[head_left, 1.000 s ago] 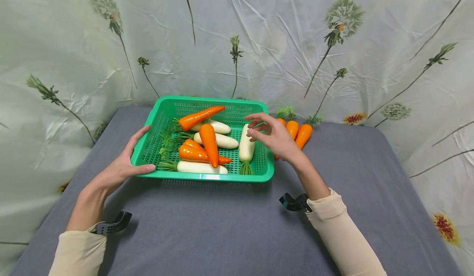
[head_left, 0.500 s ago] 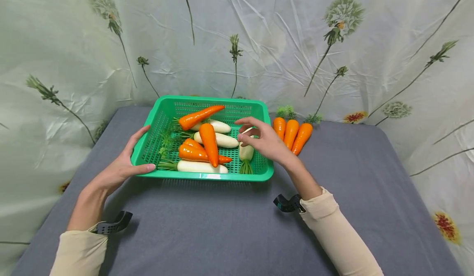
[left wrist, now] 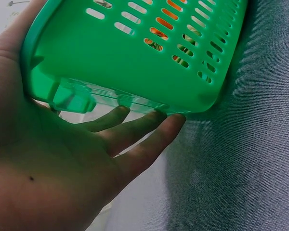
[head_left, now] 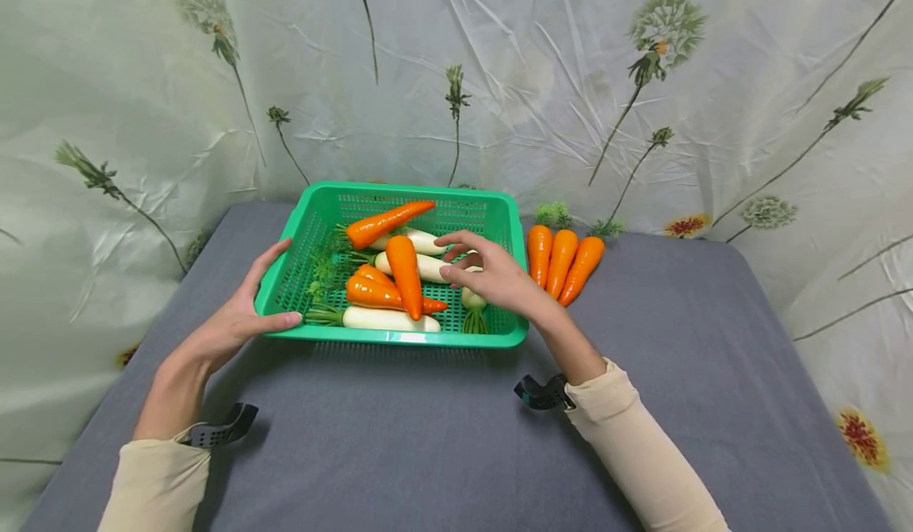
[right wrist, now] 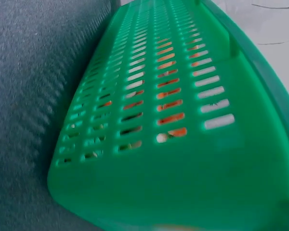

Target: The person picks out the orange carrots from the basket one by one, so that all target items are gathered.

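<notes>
Left hand: your left hand (head_left: 231, 326) rests on the near left corner of the green basket (head_left: 502, 223). Your thumb lies along the front rim. Your fingers (left wrist: 144, 122) are straight and tucked under the basket's edge. It grips nothing.

Right hand: your right hand (head_left: 492, 278) floats over the right side of the basket. The fingers are a little bent and spread apart. They hold nothing. The fingertips are just above the white radishes.

Basket: it sits on the gray cloth (head_left: 428, 437), near the back of the table, between your two hands.

In the basket: there are orange carrots and white radishes. One carrot (head_left: 405, 277) lies on top of the pile. Another long carrot (head_left: 385, 223) leans near the back wall. One radish (head_left: 388, 320) lies along the front wall. Another radish (head_left: 472, 304) is partly hidden under your right hand.

Outside the basket: three carrots (head_left: 561, 254) lie side by side on the cloth, just to the right of the basket.

Behind: a pale sheet with flowers (head_left: 663, 32) hangs at the back.
</notes>
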`<state>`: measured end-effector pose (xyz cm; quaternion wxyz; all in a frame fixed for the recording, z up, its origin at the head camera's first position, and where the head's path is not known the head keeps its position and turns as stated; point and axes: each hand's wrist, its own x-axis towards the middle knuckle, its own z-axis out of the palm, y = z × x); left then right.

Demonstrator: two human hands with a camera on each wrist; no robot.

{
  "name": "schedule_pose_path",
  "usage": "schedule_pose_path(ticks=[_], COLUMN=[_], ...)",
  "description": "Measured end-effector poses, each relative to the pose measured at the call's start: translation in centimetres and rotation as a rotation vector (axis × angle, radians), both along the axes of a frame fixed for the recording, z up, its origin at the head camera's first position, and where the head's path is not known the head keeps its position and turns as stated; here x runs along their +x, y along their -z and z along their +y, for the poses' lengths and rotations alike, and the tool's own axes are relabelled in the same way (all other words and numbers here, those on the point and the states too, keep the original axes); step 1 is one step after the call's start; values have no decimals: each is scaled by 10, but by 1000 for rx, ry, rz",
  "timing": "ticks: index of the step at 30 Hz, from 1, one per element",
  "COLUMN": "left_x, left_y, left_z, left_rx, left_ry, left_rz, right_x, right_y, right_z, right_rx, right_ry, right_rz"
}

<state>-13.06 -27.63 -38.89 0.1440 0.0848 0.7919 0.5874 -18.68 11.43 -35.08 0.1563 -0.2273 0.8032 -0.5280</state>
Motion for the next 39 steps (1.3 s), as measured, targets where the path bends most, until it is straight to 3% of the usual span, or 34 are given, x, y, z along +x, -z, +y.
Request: schedule_pose_path(ticks=[9, 25, 39], left_x=[-1, 2, 0], left_y=[0, 3, 0], left_z=[-1, -1, -2], left_rx=[-5, -1, -29], left_ry=[-6, -13, -19], left_rz=[-3, -16, -23], right_x=[-2, 1, -2], right_y=[6, 10, 11], right_z=[-16, -32, -40], right_rx=[50, 108, 217], right_ry=[-61, -118, -172], right_rz=[-76, -102, 27])
